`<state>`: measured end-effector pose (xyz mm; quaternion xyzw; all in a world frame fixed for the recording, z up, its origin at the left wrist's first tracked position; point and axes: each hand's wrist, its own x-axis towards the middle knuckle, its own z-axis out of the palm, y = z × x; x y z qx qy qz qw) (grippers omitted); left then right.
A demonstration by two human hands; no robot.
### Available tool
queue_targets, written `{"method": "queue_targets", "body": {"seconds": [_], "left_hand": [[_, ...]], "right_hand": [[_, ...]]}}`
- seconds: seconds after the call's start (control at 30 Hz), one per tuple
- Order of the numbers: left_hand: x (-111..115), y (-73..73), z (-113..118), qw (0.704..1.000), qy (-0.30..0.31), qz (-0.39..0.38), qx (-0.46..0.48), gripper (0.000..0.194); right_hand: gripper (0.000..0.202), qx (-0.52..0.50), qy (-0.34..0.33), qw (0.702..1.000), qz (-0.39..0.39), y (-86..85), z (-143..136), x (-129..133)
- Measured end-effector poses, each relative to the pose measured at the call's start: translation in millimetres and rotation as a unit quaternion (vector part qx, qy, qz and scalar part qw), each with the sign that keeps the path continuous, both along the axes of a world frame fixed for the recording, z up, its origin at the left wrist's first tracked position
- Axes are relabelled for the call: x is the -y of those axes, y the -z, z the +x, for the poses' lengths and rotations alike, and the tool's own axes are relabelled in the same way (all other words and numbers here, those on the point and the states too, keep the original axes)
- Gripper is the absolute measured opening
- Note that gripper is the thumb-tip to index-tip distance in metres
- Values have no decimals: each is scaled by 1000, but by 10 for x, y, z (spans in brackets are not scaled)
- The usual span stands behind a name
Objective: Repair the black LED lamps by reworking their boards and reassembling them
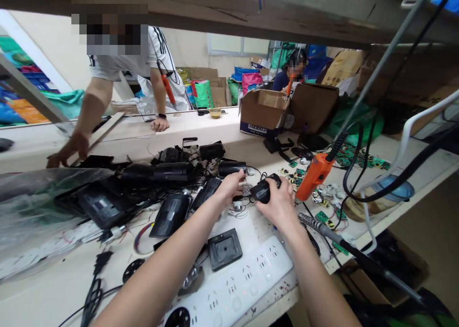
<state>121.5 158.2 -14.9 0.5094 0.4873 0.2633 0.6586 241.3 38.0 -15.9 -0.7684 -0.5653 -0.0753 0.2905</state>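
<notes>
My right hand (278,200) is closed around a black plastic housing (263,190), thumb and fingers on its near and far sides. Just left of it, my left hand (231,188) has its fingers bent together beside a small silvery, speckled piece (246,190). What those fingers hold, if anything, is hard to make out. Below the hands lies a small round metal part (237,205) with thin wires. A black cylindrical housing (232,168) rests just beyond my left hand. Nearer to me sits a square black frame (225,249).
Black housings (170,214) and cables crowd the left. A white power strip (233,288) lies in front. On the right hang an orange electric screwdriver (314,175) and a soldering iron (319,225) near green circuit boards (324,217). A co-worker's hand (70,147) reaches over the far left.
</notes>
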Motion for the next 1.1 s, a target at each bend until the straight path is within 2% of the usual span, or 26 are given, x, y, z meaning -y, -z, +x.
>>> {"method": "queue_targets", "body": {"seconds": [0.1,0.17,0.27,0.33,0.43,0.53,0.6,0.7,0.77,0.87,0.97,1.03,1.1], "left_hand": [[-61,49,-45,991,52,93,-76,28],[-100,49,-77,973,101,168,-122,22],[-142,5,-112,925,197,274,-173,10],[-154,-33,-113,887,254,325,-206,24],[-146,-76,-70,831,312,375,-266,49],[-111,-105,8,783,337,406,-329,63],[-81,-117,67,755,348,416,-368,62],[-46,-130,148,722,362,417,-416,42],[-36,-141,190,708,369,415,-436,34],[-25,-180,224,695,372,422,-448,31],[7,-268,198,692,357,444,-443,39],[43,-365,104,697,340,458,-434,49],[86,-492,-103,706,321,467,-424,56]], "right_hand": [[59,-4,-55,998,-11,-52,-117,189],[63,-12,-97,995,-23,-94,-195,344],[67,-35,-151,987,-37,-129,-268,541],[68,-44,-169,984,-44,-120,-275,618],[69,-46,-172,983,-47,-72,-240,661],[71,-46,-170,984,-41,-18,-192,664],[70,-48,-169,984,-36,5,-167,666],[69,-51,-163,985,-36,6,-149,677],[68,-48,-156,985,-49,-16,-151,689],[66,-42,-152,985,-66,-60,-165,711],[65,-30,-156,986,-59,-95,-169,741],[65,-19,-168,984,-48,-109,-156,768],[64,-5,-180,983,-31,-116,-130,797]]}}
